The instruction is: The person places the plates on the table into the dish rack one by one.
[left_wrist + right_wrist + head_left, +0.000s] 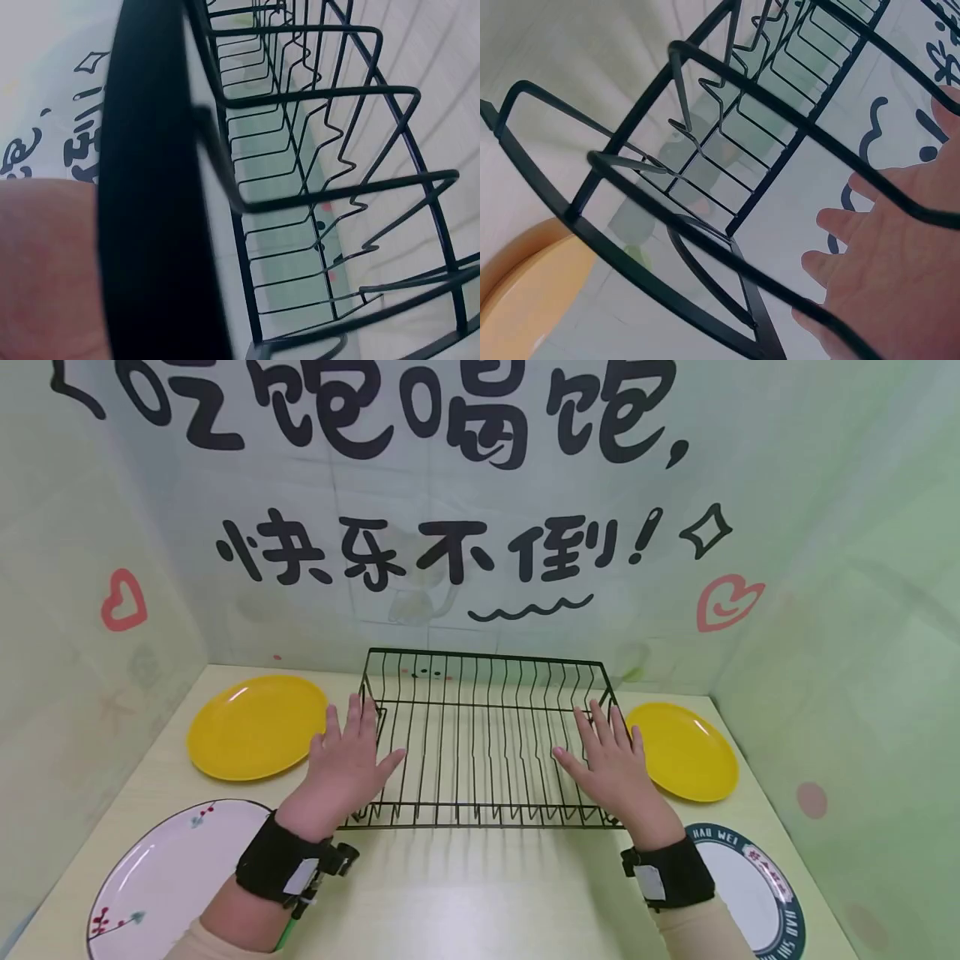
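Observation:
A black wire dish rack point(487, 656) stands at the back middle of the table. Over its left end is my left hand point(343, 770), palm down with fingers straight and spread. My right hand point(613, 774) is spread the same way over the right end. Neither hand grips anything; whether they touch the wires cannot be told. In the right wrist view, the right hand point(900, 262) appears beyond the rack's wires. The left wrist view shows part of the left hand point(45, 270) beside a blurred black band, its fingers hidden.
Yellow plates lie left point(258, 727) and right point(682, 752) of the rack. Nearer me are a white plate with a floral pattern point(180, 877) at left and a white plate with a dark lettered rim point(738, 885) at right. Printed cloth walls point(435, 485) enclose the table.

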Action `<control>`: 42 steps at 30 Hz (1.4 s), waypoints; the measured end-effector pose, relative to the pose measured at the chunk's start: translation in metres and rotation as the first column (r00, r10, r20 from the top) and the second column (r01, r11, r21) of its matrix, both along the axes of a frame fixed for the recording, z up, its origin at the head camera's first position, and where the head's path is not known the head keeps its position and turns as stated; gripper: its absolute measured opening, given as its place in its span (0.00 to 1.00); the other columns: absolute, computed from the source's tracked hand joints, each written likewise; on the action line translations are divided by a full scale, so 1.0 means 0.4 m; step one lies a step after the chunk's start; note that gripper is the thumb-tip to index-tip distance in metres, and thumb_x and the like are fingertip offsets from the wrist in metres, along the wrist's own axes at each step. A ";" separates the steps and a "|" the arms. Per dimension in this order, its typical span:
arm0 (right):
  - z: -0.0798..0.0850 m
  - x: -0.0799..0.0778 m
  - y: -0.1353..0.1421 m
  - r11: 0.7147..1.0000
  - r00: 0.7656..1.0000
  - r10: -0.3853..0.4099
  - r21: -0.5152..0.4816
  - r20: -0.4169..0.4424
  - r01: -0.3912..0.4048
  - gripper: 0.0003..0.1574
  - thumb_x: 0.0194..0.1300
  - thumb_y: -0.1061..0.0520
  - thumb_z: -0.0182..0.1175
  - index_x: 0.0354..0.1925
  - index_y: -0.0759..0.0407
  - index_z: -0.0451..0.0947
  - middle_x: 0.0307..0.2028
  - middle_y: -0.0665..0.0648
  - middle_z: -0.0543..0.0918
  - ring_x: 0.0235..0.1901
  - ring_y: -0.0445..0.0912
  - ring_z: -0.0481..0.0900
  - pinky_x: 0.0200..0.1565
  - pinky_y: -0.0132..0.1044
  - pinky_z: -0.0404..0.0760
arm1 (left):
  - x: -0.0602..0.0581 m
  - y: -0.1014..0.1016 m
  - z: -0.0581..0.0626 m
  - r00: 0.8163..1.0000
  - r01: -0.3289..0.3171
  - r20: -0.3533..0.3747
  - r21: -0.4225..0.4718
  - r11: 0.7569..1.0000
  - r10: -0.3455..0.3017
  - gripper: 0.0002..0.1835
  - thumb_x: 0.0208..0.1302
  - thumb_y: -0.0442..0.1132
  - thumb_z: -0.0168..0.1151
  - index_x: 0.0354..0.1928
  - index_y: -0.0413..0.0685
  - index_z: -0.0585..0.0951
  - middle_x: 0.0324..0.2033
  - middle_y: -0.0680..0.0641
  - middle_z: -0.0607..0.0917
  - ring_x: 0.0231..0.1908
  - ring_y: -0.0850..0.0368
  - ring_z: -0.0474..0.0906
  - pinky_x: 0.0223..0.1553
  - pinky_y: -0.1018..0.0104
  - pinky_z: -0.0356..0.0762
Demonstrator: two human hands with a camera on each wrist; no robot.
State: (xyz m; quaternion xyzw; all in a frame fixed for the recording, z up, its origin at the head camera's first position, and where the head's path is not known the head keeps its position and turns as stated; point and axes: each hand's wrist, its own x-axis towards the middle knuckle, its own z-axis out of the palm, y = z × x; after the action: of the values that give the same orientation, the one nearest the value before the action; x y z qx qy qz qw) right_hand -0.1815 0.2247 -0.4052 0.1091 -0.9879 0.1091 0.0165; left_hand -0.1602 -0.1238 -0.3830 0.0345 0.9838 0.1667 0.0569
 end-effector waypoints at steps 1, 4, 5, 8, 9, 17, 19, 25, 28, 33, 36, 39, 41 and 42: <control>0.000 0.001 -0.001 1.000 1.000 -0.001 0.000 -0.002 0.001 0.50 0.67 0.28 0.40 0.75 0.52 0.43 0.75 0.60 0.40 0.73 0.62 0.34 0.67 0.65 0.34 | -0.001 -0.004 0.000 1.000 -0.004 0.007 0.002 1.000 0.004 0.47 0.69 0.57 0.47 0.72 0.34 0.36 0.72 0.32 0.34 0.69 0.28 0.29 0.64 0.30 0.41; -0.001 0.005 -0.002 1.000 1.000 -0.001 -0.006 0.000 0.001 0.50 0.67 0.28 0.41 0.75 0.52 0.43 0.75 0.60 0.40 0.73 0.62 0.33 0.67 0.66 0.33 | 0.000 -0.016 0.000 1.000 -0.014 -0.020 0.001 1.000 0.014 0.45 0.70 0.53 0.48 0.71 0.27 0.41 0.70 0.27 0.40 0.69 0.27 0.37 0.62 0.31 0.50; -0.002 0.007 -0.003 1.000 1.000 -0.001 -0.008 0.003 0.001 0.50 0.67 0.28 0.41 0.75 0.52 0.43 0.75 0.60 0.40 0.73 0.62 0.33 0.67 0.66 0.33 | 0.002 -0.022 0.000 0.999 -0.016 -0.038 0.013 1.000 0.017 0.43 0.71 0.50 0.49 0.70 0.25 0.43 0.70 0.26 0.44 0.68 0.27 0.41 0.62 0.31 0.53; -0.004 0.012 -0.002 1.000 1.000 -0.001 -0.010 0.009 0.001 0.51 0.67 0.28 0.41 0.75 0.52 0.43 0.75 0.60 0.39 0.73 0.62 0.33 0.67 0.66 0.33 | 0.009 -0.039 -0.005 0.996 -0.017 -0.081 0.067 0.998 0.023 0.36 0.72 0.42 0.48 0.69 0.23 0.48 0.68 0.24 0.53 0.67 0.28 0.50 0.62 0.35 0.57; -0.005 0.013 -0.001 1.000 1.000 -0.001 -0.009 0.007 0.001 0.51 0.66 0.27 0.41 0.75 0.52 0.43 0.75 0.60 0.40 0.73 0.62 0.33 0.67 0.66 0.33 | 0.011 -0.045 -0.007 0.996 -0.018 -0.091 0.094 0.995 0.027 0.35 0.72 0.40 0.48 0.69 0.23 0.49 0.67 0.25 0.56 0.66 0.29 0.53 0.61 0.36 0.59; -0.010 0.013 0.010 1.000 1.000 -0.001 -0.011 0.018 0.001 0.52 0.66 0.27 0.41 0.75 0.51 0.40 0.75 0.58 0.37 0.73 0.60 0.30 0.67 0.65 0.32 | -0.005 -0.074 -0.038 0.990 -0.087 -0.075 0.317 0.944 0.117 0.29 0.71 0.36 0.49 0.69 0.30 0.57 0.58 0.29 0.72 0.47 0.41 0.76 0.47 0.51 0.79; -0.010 0.014 0.011 1.000 1.000 0.001 -0.015 0.016 -0.001 0.52 0.65 0.27 0.42 0.75 0.51 0.41 0.75 0.59 0.37 0.73 0.60 0.30 0.67 0.66 0.32 | -0.013 -0.077 -0.050 0.986 -0.102 -0.092 0.345 0.933 0.142 0.27 0.71 0.36 0.49 0.67 0.30 0.61 0.53 0.31 0.76 0.39 0.45 0.78 0.35 0.59 0.81; -0.006 0.018 0.017 1.000 1.000 -0.009 -0.022 0.020 0.009 0.53 0.65 0.26 0.43 0.75 0.51 0.41 0.75 0.59 0.37 0.73 0.60 0.29 0.67 0.66 0.31 | -0.021 -0.077 -0.070 0.975 -0.134 -0.110 0.393 0.910 0.192 0.23 0.71 0.35 0.50 0.64 0.31 0.67 0.48 0.33 0.80 0.30 0.50 0.73 0.24 0.69 0.72; -0.005 0.022 0.029 0.999 1.000 -0.018 -0.031 0.014 0.019 0.53 0.65 0.27 0.43 0.75 0.51 0.39 0.75 0.60 0.37 0.73 0.59 0.29 0.66 0.66 0.32 | -0.021 -0.075 -0.078 0.974 -0.126 -0.126 0.401 0.907 0.190 0.23 0.71 0.35 0.50 0.64 0.31 0.67 0.48 0.33 0.80 0.28 0.51 0.71 0.22 0.70 0.70; 0.007 0.049 0.068 0.997 0.999 -0.046 -0.056 -0.010 0.045 0.52 0.66 0.29 0.44 0.75 0.51 0.39 0.75 0.61 0.37 0.73 0.61 0.29 0.66 0.67 0.32 | -0.021 -0.070 -0.087 0.967 -0.094 -0.183 0.396 0.913 0.179 0.22 0.69 0.33 0.52 0.62 0.30 0.68 0.43 0.34 0.81 0.26 0.52 0.68 0.20 0.72 0.68; 0.023 0.074 0.104 0.994 0.997 -0.077 -0.084 -0.018 0.075 0.50 0.68 0.31 0.44 0.75 0.51 0.38 0.75 0.61 0.35 0.72 0.62 0.28 0.65 0.68 0.30 | -0.022 -0.068 -0.089 0.963 -0.084 -0.207 0.388 0.918 0.175 0.22 0.69 0.33 0.52 0.62 0.29 0.69 0.40 0.35 0.81 0.25 0.52 0.67 0.21 0.72 0.67; 0.034 0.101 0.149 0.986 0.992 -0.117 -0.122 -0.042 0.112 0.48 0.70 0.34 0.43 0.75 0.52 0.38 0.74 0.63 0.35 0.72 0.64 0.29 0.64 0.70 0.31 | -0.022 -0.067 -0.089 0.959 -0.083 -0.220 0.381 0.921 0.178 0.22 0.69 0.32 0.53 0.61 0.29 0.69 0.39 0.35 0.81 0.25 0.52 0.67 0.21 0.71 0.66; 0.033 0.120 0.184 0.979 0.987 -0.154 -0.147 -0.055 0.145 0.46 0.72 0.36 0.41 0.75 0.55 0.38 0.74 0.64 0.35 0.71 0.66 0.29 0.62 0.72 0.33 | -0.022 -0.067 -0.088 0.957 -0.086 -0.224 0.381 0.920 0.182 0.22 0.68 0.32 0.53 0.61 0.30 0.70 0.38 0.36 0.81 0.25 0.52 0.67 0.21 0.71 0.66; 0.029 0.131 0.203 0.974 0.983 -0.175 -0.157 -0.060 0.164 0.45 0.72 0.37 0.40 0.75 0.56 0.39 0.74 0.66 0.35 0.71 0.67 0.30 0.62 0.73 0.34 | -0.022 -0.067 -0.089 0.957 -0.084 -0.227 0.381 0.921 0.182 0.22 0.68 0.32 0.53 0.61 0.30 0.70 0.37 0.36 0.81 0.25 0.52 0.67 0.21 0.71 0.66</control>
State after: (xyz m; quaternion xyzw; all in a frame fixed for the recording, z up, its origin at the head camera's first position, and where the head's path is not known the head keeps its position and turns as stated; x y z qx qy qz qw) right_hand -0.1292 0.3060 -0.3938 0.0268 -0.9811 0.1782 0.0701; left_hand -0.1689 -0.1506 -0.4184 -0.0015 0.9341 0.3454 -0.0905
